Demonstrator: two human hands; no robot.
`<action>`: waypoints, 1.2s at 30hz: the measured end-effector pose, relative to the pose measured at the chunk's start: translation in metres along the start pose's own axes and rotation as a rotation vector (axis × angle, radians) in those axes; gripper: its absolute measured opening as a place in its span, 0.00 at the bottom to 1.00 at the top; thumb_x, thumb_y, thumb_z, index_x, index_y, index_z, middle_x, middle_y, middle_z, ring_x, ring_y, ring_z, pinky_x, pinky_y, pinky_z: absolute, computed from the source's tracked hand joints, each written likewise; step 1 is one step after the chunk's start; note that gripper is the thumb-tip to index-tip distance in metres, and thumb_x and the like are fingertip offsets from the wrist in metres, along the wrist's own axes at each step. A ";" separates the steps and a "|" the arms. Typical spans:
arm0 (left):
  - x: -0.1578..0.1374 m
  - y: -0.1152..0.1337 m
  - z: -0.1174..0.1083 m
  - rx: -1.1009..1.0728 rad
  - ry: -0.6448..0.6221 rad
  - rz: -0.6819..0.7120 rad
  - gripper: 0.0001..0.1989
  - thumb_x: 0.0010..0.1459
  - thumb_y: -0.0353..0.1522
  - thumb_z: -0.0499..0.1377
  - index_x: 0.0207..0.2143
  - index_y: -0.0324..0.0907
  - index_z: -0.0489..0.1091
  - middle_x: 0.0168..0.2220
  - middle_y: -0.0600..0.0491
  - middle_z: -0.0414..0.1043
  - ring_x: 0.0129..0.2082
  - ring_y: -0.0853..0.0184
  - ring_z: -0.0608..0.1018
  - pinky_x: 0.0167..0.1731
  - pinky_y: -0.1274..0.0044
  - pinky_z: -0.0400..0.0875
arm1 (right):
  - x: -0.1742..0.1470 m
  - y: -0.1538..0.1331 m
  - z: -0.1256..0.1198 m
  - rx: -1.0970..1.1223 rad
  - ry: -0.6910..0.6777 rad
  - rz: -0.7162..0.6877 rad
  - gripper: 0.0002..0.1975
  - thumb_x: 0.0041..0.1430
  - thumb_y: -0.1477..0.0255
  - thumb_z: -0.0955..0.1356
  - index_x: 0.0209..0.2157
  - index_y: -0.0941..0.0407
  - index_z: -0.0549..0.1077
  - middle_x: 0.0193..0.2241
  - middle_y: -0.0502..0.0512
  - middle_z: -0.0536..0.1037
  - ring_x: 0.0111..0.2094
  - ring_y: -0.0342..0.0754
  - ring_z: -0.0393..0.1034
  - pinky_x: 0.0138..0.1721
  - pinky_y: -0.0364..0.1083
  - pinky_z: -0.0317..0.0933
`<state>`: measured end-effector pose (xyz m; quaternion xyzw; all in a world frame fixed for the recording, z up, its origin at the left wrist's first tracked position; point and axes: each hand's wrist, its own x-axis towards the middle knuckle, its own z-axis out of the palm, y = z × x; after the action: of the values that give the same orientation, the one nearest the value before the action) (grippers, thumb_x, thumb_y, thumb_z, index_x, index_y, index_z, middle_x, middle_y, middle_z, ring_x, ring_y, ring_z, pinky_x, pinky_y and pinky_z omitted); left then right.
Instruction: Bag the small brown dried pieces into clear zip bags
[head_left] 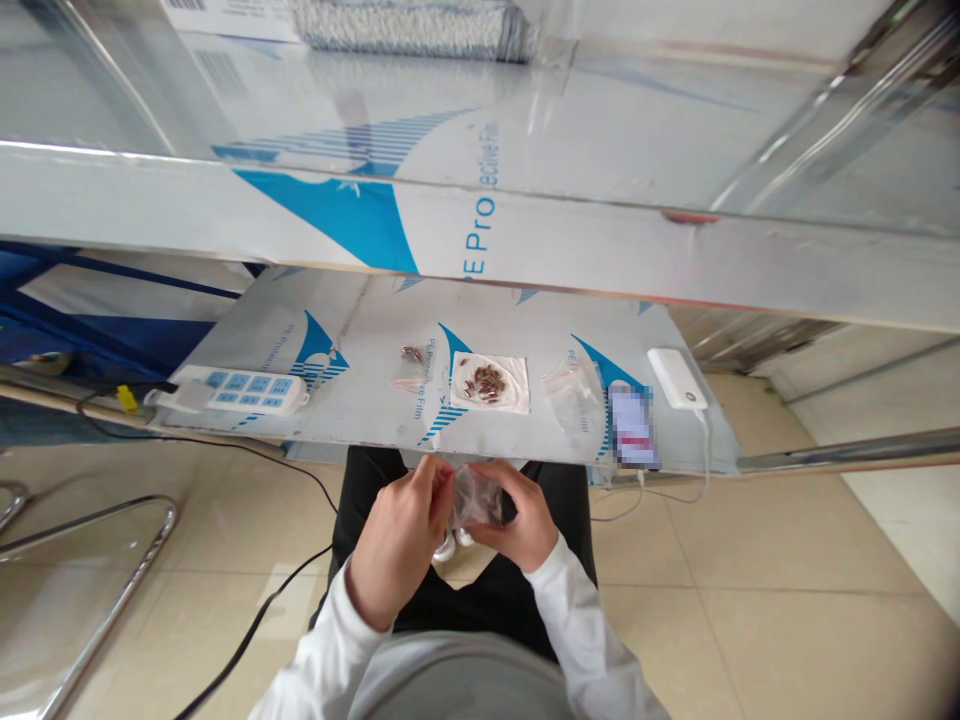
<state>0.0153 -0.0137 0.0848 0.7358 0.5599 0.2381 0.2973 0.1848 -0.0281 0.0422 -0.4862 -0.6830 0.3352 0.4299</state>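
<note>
Over my lap, just in front of the shelf edge, I hold a small clear plastic bag (pixel 477 497). My right hand (pixel 526 518) curves around its right side, thumb and fingers closed on it. At the bag's left edge, my left hand (pixel 401 530) pinches with thumb and forefinger; its other fingers are curled. What the bag contains is too unclear to tell. On the shelf ahead, a white square cloth or paper (pixel 460 388) carries a pile of small brown metallic pieces (pixel 487 383). Left of it lies a clear bag with a few similar pieces (pixel 411 354).
Several flat clear bags (pixel 574 395) lie right of the pile. A phone (pixel 632 427) and a white power bank (pixel 676 379), with a white cable, sit farther right. A power strip (pixel 244 389) is at left. An upper shelf (pixel 570 235) overhangs the back.
</note>
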 end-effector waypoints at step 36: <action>-0.059 -0.134 0.077 0.425 -0.136 -0.377 0.14 0.63 0.38 0.48 0.38 0.47 0.72 0.31 0.53 0.80 0.29 0.64 0.80 0.22 0.79 0.55 | 0.207 0.089 -0.024 -1.462 -0.772 -0.032 0.15 0.54 0.75 0.67 0.44 0.57 0.75 0.46 0.64 0.75 0.53 0.58 0.60 0.52 0.56 0.49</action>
<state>-0.0387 -0.0577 -0.0656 0.6787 0.7029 0.0060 0.2126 0.2076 0.1972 0.0279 -0.4842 -0.8351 -0.0562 -0.2549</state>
